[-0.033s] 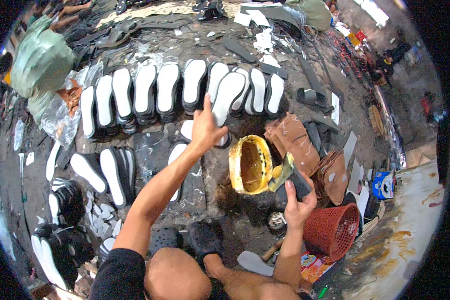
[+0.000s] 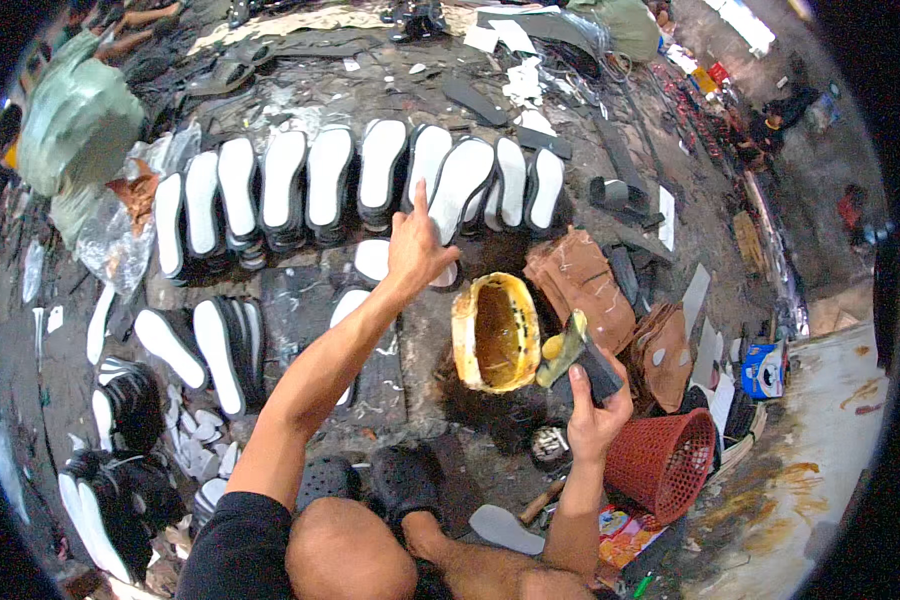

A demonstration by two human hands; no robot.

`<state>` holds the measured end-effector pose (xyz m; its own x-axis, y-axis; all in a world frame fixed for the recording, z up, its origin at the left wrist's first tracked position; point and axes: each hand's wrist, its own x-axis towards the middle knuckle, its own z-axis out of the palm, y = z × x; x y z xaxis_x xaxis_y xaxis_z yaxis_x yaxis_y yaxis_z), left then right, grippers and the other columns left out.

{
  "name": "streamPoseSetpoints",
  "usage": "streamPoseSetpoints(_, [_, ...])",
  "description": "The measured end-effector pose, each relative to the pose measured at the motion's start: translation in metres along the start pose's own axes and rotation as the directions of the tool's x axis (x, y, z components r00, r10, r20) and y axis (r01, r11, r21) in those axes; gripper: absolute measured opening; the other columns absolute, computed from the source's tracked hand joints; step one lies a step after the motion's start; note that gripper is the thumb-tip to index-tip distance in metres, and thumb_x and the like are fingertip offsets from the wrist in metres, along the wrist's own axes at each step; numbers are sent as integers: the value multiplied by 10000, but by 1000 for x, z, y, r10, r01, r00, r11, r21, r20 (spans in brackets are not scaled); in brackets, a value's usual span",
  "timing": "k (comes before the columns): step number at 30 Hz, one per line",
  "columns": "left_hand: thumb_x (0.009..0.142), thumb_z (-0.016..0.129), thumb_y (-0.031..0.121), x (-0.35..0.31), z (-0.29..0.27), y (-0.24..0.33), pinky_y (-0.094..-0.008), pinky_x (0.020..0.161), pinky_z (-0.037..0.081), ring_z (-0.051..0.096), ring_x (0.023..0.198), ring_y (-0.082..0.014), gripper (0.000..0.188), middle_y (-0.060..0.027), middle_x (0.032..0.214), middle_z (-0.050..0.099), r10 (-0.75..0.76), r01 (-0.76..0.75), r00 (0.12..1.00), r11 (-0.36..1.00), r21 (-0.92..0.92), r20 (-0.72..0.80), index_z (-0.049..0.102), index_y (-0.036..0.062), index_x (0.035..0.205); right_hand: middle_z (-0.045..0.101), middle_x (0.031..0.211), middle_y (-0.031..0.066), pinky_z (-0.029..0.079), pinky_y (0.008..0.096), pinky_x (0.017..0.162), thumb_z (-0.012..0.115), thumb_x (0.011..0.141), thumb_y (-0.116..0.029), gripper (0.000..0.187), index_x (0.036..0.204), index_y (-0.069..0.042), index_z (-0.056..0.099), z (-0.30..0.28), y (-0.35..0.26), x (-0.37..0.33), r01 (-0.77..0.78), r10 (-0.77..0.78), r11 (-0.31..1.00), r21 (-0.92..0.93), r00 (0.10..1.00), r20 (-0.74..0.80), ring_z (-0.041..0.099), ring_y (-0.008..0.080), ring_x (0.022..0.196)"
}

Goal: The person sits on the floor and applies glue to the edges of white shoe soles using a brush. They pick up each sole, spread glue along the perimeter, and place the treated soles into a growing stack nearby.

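Observation:
My left hand [image 2: 417,250] reaches forward with the index finger stretched out and the thumb apart, holding nothing. The fingertip is at the near edge of white-topped sandal soles [image 2: 430,155] in a long row of stacks. Another white-topped sole [image 2: 464,180] lies tilted just right of the finger. My right hand [image 2: 598,415] grips a dark grey flat piece [image 2: 600,375] whose upper end is smeared yellow. Left of that hand stands a yellow-coated tub [image 2: 462,355] with brownish stuff inside. White-topped soles [image 2: 372,260] lie partly hidden behind my left hand and forearm.
Brown sheets [image 2: 585,285] lie right of the tub. A red basket [image 2: 660,460] stands beside my right forearm, with a small round pot [image 2: 550,445] nearby. More sole stacks [image 2: 228,355] are at left. White scraps [image 2: 195,440] lie near my left elbow.
The whole view has shifted slightly, so the sole stacks sit a little further left in the picture. My left hand has moved slightly relative to the soles; my right hand keeps its grip.

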<state>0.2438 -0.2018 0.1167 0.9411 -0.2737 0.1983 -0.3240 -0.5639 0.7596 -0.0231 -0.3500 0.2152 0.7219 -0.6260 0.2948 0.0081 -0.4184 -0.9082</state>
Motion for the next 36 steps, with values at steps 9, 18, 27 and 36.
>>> streamPoseSetpoints(9, [669, 860, 185, 95, 86, 9, -482, 931, 486, 547, 1109, -452, 1141, -291, 1239, 581, -17, 18, 999, 999, 35, -32, 146, -57, 1525, 687, 1074, 104, 511, 303, 878, 717, 880, -46, 339, 1188, 38, 605, -25, 1, 1, -31, 31, 990, -138, 1000, -1, 646, 164, 949])
streamPoseSetpoints(18, [759, 696, 71, 13, 108, -39, -486, 879, 505, 583, 1007, -399, 561, -233, 1116, 603, 263, -264, 965, 958, 114, 25, 516, 8, 1287, 688, 1076, 118, 514, 311, 886, 716, 883, -44, 336, 1183, 53, 601, -30, -7, 4, -7, 5, 999, -40, 999, -31, 649, 175, 963])
streamPoseSetpoints(27, [659, 727, 63, -11, 58, -76, -469, 701, 591, 683, 932, -364, 651, -208, 1089, 593, 293, -521, 787, 787, 330, 543, 532, 14, 1278, 685, 1095, 125, 524, 330, 884, 718, 877, -57, 320, 1162, 50, 618, -7, 1, -4, -9, 11, 996, 91, 1000, -23, 654, 198, 961])
streamPoseSetpoints(36, [755, 682, 67, -151, -79, -99, -424, 963, 530, 515, 1299, -299, 571, -64, 1563, 365, 233, -712, 474, 669, 214, 849, 594, 184, 1307, 678, 1106, 115, 516, 327, 897, 692, 892, -24, 339, 1209, 42, 592, 24, -5, -11, 61, -71, 991, 121, 994, 79, 647, 195, 972])
